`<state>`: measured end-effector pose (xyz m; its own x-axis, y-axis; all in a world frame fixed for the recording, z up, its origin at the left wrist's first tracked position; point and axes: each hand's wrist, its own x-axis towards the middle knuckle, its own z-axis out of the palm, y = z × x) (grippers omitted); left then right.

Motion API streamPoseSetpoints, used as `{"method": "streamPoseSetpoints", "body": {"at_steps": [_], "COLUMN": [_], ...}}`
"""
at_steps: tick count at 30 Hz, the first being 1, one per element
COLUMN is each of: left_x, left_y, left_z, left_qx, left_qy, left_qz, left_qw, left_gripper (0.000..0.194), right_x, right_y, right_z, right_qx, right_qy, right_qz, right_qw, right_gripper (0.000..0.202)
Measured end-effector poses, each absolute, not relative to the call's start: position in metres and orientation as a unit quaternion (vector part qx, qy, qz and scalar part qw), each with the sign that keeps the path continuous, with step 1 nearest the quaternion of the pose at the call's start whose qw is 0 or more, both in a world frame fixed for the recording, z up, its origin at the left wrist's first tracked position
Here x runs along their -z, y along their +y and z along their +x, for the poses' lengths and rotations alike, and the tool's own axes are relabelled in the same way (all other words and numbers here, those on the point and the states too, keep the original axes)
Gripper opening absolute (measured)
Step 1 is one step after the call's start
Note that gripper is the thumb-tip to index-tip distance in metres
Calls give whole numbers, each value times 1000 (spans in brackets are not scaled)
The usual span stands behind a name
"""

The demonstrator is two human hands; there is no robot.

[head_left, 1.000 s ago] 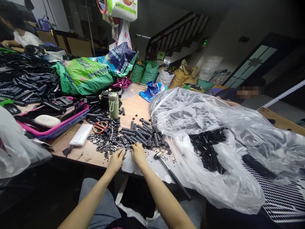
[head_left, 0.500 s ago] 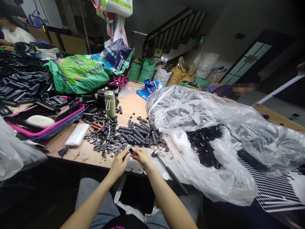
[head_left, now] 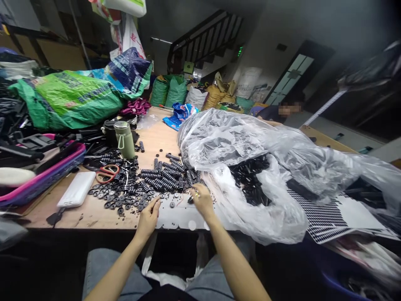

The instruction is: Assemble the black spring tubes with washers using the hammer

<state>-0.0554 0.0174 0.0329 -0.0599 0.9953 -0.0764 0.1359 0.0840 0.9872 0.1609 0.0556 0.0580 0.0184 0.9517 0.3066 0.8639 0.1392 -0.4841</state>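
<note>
1. At the near edge of a crowded wooden worktable [head_left: 169,138], a person's left hand [head_left: 149,216] rests with fingers loosely spread beside a scatter of small black round parts [head_left: 125,200], touching the nearest of them; it grips nothing visible.

2. The right hand [head_left: 202,200] reaches to the edge of the ridged black cylinders [head_left: 166,177], fingers curled; the frame is too blurred to tell whether it has hold of one.

3. One loose round part [head_left: 172,205] lies between the hands on a white perforated sheet [head_left: 180,217] at the table's front lip.

4. Just right of the right hand, a large clear plastic bag [head_left: 250,154] spills more black pieces [head_left: 250,179].

5. Left of the parts lie red-handled scissors [head_left: 106,173], a white power bank [head_left: 77,190] and a green bottle [head_left: 124,140]; a pink basket [head_left: 46,175] sits beyond them.

6. Another person sits at the far side of the table.

7. Risk, as judged: parts so near the edge could roll off onto the person's lap, and a sweeping sleeve or the slack bag could mix the sorted pieces.
</note>
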Motion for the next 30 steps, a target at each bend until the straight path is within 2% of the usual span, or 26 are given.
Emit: {"method": "streamPoseSetpoints", "body": {"at_steps": [2,5,10,14,19,22,27,30], "left_x": [-35,-37,-39,-39,-39,-41,-48,-57], "left_y": [17,18,18,17,16,15,14,17], "left_z": [-54,-50,-41,-41,-41,-39,-37,-31], "left_qx": [-448,-454,-450,-441,-426,-428,-442,-442], "left_qy": [561,557,553,549,542,535,522,511], "left_qz": [499,470,449,458,466,460,437,416], "left_qw": [485,513,538,543,556,564,584,609], "left_gripper": [57,56,52,51,45,45,46,44], "right_x": [-76,-93,-78,-57,-45,-49,-75,-86], "right_y": [71,88,97,95,82,77,84,84], "right_z": [211,286,347,357,369,371,358,344], "right_qx": [-22,3,-66,-84,-93,-85,-16,4], "right_qy": [-579,-463,-403,-400,-399,-418,-450,-471], "right_qz": [-784,-867,-904,-905,-899,-881,-818,-784], "right_qw": [223,186,124,121,153,207,357,405], "right_gripper": [28,34,22,18,16,11,30,37]}}
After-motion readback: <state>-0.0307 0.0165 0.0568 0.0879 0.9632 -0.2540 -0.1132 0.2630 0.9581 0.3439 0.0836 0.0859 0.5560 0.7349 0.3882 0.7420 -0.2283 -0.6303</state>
